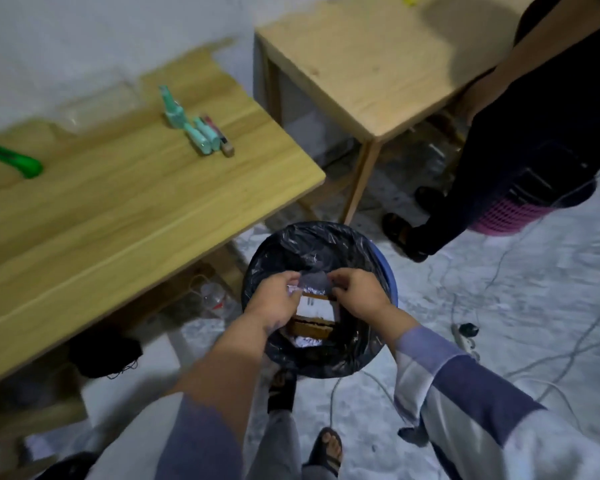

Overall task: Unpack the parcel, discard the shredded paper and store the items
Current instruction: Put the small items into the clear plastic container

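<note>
Parcel (314, 315) sits low in the centre of the frame, held over the mouth of the bin (388, 271), which is lined with a black bag. In the head view, the only one given, it looks like a small cardboard box with a white label on top and silvery wrap at its near and far edges, though blur makes the wrapping hard to read. The left hand (274, 301) has its fingers curled on the box's left end and pinches a grey flap of wrap at the far side. The right hand (359, 294) pinches the same flap from the right, thumb and fingers closed on it.

My judgement is that the box is light and fairly stiff, so its two short ends are the safe place to grip. The foil or film is thin, soft and likely to tear or slip, so it should be taken at a loose edge and peeled, not pulled hard.

On the counter (118, 202), upper left of the frame, lie the teal items (193, 124), apparently small bottles or tubes already taken out. A green cutter (14, 162) lies at the far left edge. A second person (534, 133) stands at the upper right, beside another wooden table.
</note>
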